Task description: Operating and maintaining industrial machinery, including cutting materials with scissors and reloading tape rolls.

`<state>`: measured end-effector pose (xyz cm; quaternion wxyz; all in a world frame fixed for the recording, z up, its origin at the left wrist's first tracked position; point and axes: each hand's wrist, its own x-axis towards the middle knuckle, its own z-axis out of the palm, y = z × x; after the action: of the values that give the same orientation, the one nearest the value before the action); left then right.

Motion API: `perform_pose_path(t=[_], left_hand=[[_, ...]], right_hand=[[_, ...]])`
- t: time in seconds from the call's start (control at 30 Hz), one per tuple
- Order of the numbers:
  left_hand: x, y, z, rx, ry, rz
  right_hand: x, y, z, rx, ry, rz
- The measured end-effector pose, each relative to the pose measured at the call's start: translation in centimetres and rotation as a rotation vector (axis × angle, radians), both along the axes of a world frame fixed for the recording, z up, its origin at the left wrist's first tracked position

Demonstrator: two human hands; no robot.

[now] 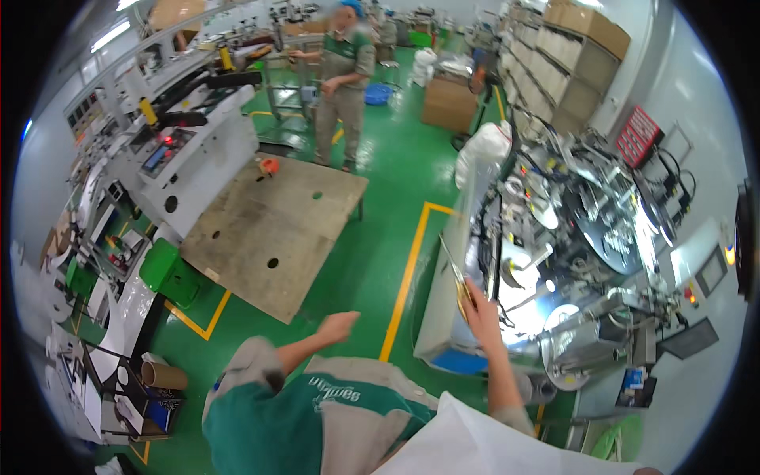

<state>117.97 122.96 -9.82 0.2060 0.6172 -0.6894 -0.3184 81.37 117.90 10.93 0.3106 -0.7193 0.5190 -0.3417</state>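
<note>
Raised beside the machine bench, my right hand [482, 315] is closed around scissors [458, 279] with gold-coloured handles. Their long, thin metal blades point away from me. My left hand [339, 326] hangs in the air over the green floor, its fingers curled in with nothing visible in them. The near corner of a flat, worn board table [273, 229] lies just beyond it. A smooth white sheet-like thing [483, 439] covers the area below my right forearm; what it belongs to is out of view.
To the right stands a brightly lit machine [546, 261] full of rollers and discs. A green bin [169, 271] stands left of the board table, with another long machine [206, 138] behind. Farther off are a person [343, 83], a cardboard box [449, 104] and shelves [554, 79].
</note>
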Motion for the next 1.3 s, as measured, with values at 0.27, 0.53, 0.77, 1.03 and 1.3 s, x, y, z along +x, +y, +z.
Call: perform_pose_path(t=[0.27, 0.53, 0.77, 1.03, 1.3], left_hand=[[32.1, 16.3, 1.7, -0.054, 0.469, 1.348], [38.2, 8.8, 4.8, -0.088, 0.721, 1.291], [35.2, -19.6, 8.3, 0.085, 0.781, 0.947], [30.7, -39.1, 4.0, -0.013, 1.027, 1.12], [30.6, -51.3, 4.7, -0.026, 1.078, 1.268]], right_hand=[[29.8, -36.6, 9.5, -0.477, 0.558, 0.541], [51.8, -56.1, 12.3, -0.774, 0.749, 0.492], [60.4, -70.6, 12.2, -0.686, 0.729, 0.587], [65.7, -91.0, 9.5, -0.72, 0.705, 0.769], [73.3, -107.9, 7.6, -0.688, 0.764, 0.874]])
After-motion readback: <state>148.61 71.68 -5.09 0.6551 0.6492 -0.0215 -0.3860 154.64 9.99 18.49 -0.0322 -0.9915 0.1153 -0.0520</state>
